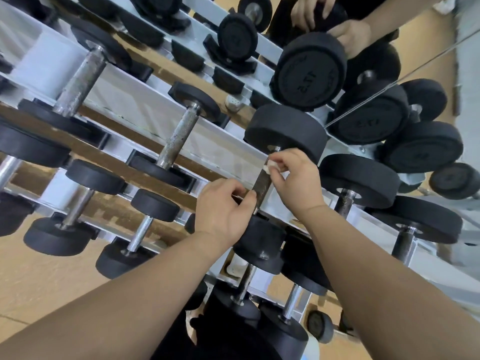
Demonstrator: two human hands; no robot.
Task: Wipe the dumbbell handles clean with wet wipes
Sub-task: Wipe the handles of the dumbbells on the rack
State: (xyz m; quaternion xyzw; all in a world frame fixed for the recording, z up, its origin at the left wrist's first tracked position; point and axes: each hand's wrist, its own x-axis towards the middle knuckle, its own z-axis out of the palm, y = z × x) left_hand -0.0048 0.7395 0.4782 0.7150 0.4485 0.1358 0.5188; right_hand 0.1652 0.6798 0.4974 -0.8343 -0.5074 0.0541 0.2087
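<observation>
head view, one frame. step in hand: wiping, mid-stroke on one dumbbell (285,131) lying across the white rack (145,113), right of centre, its far head up and away from me and its near head just under the left wrist.

right hand (296,178): thumb and fingertips pinch a small balled wet wipe (270,165) and press it against the upper end of the knurled handle (261,187), just below the far head. the wad is small; most of it is hidden in the fingers.

left hand (223,206): fingers curled, pinching the lower part of the same handle, i judge to steady it or turn it.

judgement: the top of the handle is being covered; the stretch between the two hands and the part under the left fingers look not yet done.

next move calls for: drag the wipe down the bar toward the near head, rotate the bar to reach the underside, and move the left fingers off the knurling. the rusty-looking neighbour handles (179,136) to the left wait.
</observation>
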